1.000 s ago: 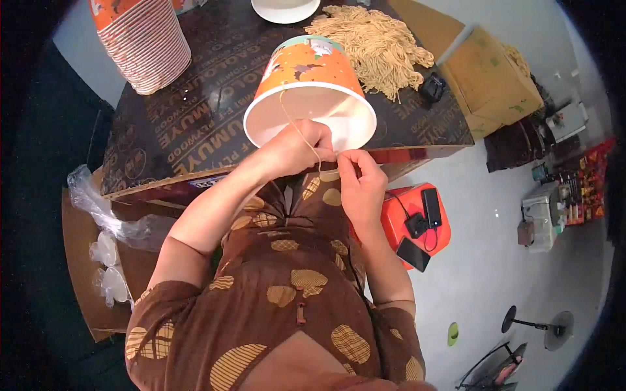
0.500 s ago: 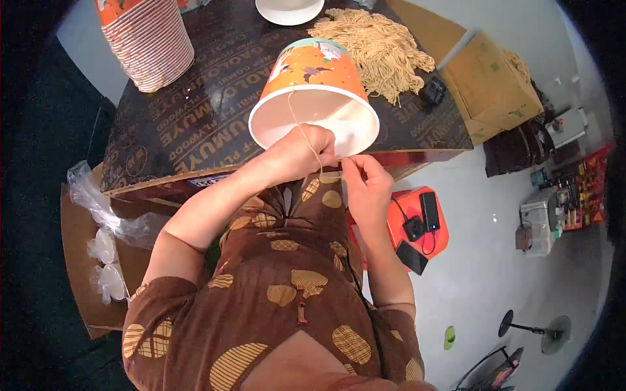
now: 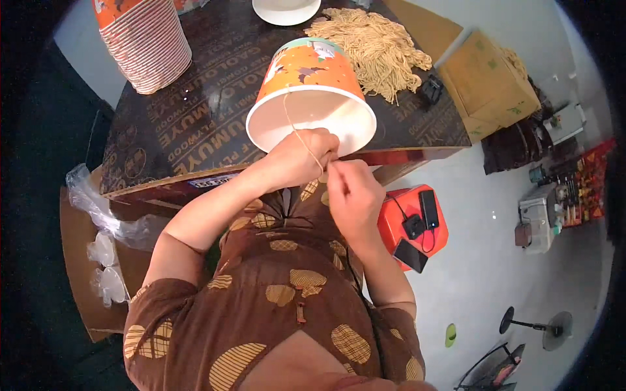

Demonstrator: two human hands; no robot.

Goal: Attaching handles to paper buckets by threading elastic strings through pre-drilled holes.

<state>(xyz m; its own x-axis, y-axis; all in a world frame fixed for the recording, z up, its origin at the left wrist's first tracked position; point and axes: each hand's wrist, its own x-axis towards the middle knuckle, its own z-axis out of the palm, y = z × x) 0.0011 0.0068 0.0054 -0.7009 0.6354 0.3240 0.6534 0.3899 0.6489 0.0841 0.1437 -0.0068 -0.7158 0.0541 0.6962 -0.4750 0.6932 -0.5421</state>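
Note:
An orange patterned paper bucket [image 3: 310, 68] lies tilted at the table's near edge, its white open mouth facing me. A thin beige cord [image 3: 291, 122] comes from a spot near the bucket's upper rim and runs down across my left hand. My left hand [image 3: 303, 155] is closed at the bucket's lower rim, with the cord looped over it. Just to its right, my right hand [image 3: 355, 189] pinches close against the left fingertips, at the cord's end. The fingertips overlap, so the exact hold on the cord is partly hidden.
On the dark printed tabletop [image 3: 215, 98] stand a stack of orange buckets [image 3: 147, 49], a heap of beige cords [image 3: 372, 49] and a white bowl-like piece [image 3: 287, 12]. A carton [image 3: 489, 85] is at right. Below sits a red stool [image 3: 391, 225] bearing black devices.
My right hand has moved slightly left and its fingers have closed in on the left fingertips. The cord loop has shrunk near the hands. The bucket stays nearly in place.

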